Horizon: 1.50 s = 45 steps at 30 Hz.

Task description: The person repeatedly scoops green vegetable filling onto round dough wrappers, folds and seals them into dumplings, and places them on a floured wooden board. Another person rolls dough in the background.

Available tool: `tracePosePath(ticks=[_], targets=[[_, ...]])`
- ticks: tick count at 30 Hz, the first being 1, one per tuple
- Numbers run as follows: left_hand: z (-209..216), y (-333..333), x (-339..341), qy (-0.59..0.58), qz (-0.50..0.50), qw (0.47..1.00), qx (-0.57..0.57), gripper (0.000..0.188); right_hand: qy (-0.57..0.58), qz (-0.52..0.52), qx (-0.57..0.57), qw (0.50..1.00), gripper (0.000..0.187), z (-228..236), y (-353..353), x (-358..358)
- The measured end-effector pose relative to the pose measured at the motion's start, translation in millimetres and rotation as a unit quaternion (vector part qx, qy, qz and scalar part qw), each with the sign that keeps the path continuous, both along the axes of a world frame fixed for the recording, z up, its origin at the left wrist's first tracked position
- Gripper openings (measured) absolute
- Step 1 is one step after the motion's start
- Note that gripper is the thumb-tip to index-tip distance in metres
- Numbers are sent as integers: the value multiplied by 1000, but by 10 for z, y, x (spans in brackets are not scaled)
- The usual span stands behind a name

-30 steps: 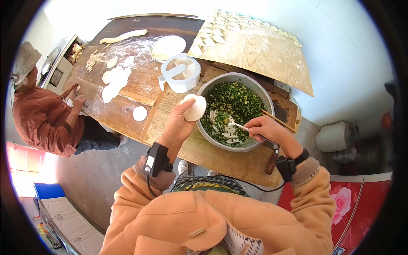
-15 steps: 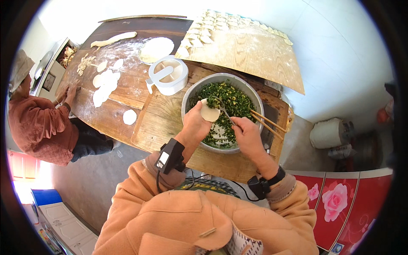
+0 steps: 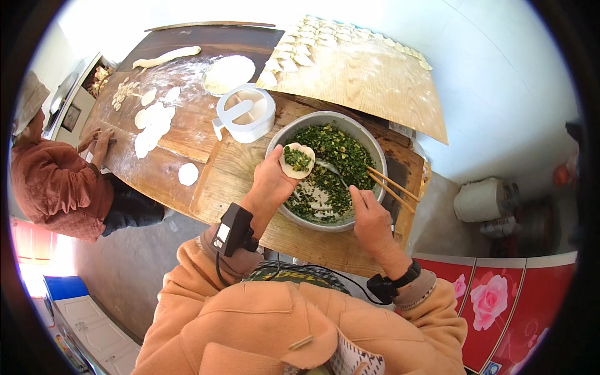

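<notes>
My left hand holds a round dumpling wrapper above the near left part of a big metal bowl. A mound of chopped green filling with yellow bits lies in the middle of the wrapper. Closed on the handle of a metal spoon, my right hand is over the bowl's right front rim. The spoon's head dips toward the filling in the bowl. A pair of chopsticks leans over the bowl's right rim.
A white lidded container stands left of the bowl. Behind, a floured board bears rows of dumplings. Wrappers, dough pieces, a dough roll and a flour heap lie leftward, near another person.
The spoon has left the wrapper and moved down into the bowl, leaving filling on the dough. My left hand has shifted slightly left; my right hand has moved toward the near right.
</notes>
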State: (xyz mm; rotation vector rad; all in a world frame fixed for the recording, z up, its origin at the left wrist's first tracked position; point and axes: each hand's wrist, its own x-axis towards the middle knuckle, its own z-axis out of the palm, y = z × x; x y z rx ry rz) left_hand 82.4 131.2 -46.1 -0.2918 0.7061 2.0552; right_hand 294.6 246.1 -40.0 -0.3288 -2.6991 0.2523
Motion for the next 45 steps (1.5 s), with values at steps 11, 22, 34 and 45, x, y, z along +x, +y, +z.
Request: tracePosePath(ticks=[11,22,34,45], targets=[[177,-219,51,43,-140,987,65,36,127,83,-63,986,24,236,-102,-540],[261,-322,171,160,-193,968,30,30,134,156,-250,946,7,564,-219,-797],[367,-459,245,210,-196,957,33,27,102,98,-393,909,9,582,-274,-790],[369,-527,301,238,-198,950,42,35,131,58,-395,907,5,549,-357,-804]])
